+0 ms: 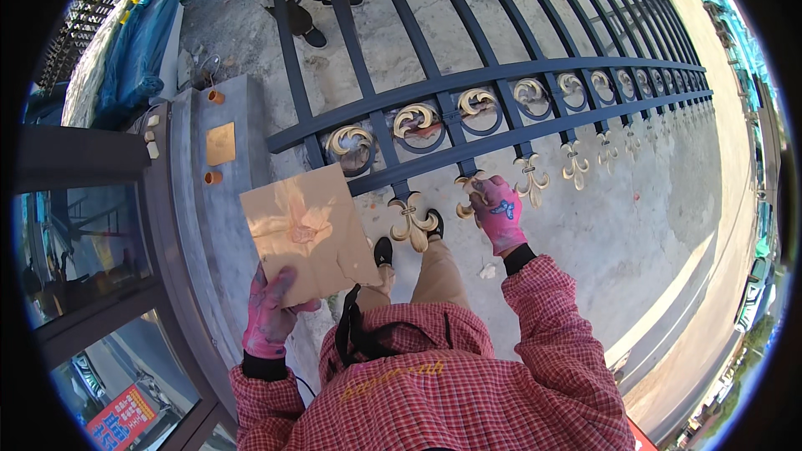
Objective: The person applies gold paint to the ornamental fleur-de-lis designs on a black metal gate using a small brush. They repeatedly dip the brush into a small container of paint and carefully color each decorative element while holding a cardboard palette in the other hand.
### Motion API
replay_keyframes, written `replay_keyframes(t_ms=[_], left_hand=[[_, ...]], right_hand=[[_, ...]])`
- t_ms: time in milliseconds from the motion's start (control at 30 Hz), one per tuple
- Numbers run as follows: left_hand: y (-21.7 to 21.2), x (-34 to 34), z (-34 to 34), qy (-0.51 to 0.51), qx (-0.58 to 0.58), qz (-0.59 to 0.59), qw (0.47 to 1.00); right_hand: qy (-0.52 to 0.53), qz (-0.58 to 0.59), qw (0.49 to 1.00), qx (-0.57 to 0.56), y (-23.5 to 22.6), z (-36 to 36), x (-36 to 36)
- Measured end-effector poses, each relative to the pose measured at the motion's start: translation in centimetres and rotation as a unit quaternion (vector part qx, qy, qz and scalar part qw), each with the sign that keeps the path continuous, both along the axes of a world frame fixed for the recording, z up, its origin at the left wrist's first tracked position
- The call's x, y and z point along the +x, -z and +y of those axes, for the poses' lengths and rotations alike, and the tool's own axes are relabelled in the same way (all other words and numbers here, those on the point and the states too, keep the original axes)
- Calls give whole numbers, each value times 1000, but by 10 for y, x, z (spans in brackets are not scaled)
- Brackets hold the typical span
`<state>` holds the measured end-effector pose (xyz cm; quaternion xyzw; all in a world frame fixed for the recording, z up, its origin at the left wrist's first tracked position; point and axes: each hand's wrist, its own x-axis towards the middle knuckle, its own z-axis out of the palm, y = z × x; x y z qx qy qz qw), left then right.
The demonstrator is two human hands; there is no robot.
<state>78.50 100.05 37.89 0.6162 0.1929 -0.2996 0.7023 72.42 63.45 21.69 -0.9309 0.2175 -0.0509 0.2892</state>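
We've got cardboard (322, 238) in our left hand (271, 309) — our right hand (501, 213) curls at a gold finial (464, 210), grip unclear.

L grip (271, 311) w/ cardboard (313, 263), R grip (501, 213) at gold finial (466, 194), dk fence (535, 69).

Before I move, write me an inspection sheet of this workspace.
Surface: stained concrete ground, partly sunlit.
Work items: dark metal fence with gold scrolls and gold finials; cardboard piece with a brownish patch.
Left hand: pink-gloved, holding the cardboard piece near its lower left.
Right hand: pink-gloved, fingers at one finial; whether it holds a tool is hidden.
Clutter: two orange-brown cups and a flat tan piece on the grey ledge; blue-wrapped bundle beyond.
Cables: thin dark cord beside the left sleeve; ends unclear.
Surroundings: another person's shoes visible through the bars; dark-framed windows at left.
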Motion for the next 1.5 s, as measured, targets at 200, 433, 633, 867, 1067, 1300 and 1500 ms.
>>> replay_keyframes(t_ms=[200,433,633,867,1067,1300,1500], left_hand=[[-2,1,2,-2,-3,12,1000],[-3,2,-9,-10,-20,9,1000],[4,-5,-31,-7,-32,20,999],[1,-8,-68,15,-24,7,1000],[-4,-17,-105,22,-13,3,1000],[-4,-30,-131,32,-38,11,999],[-2,-44,-132,17,-34,24,999]], right_hand=[[-13,41,999,20,0,6,-3],[118,-38,992,-37,-13,-57,-31],[146,-21,989,-16,-19,-89,-63],[80,54,994,-42,-7,-89,-54],[78,70,994,-35,-17,-107,-38],[-64,77,990,-95,6,-117,-35],[-80,64,987,-121,-4,-117,-27]])
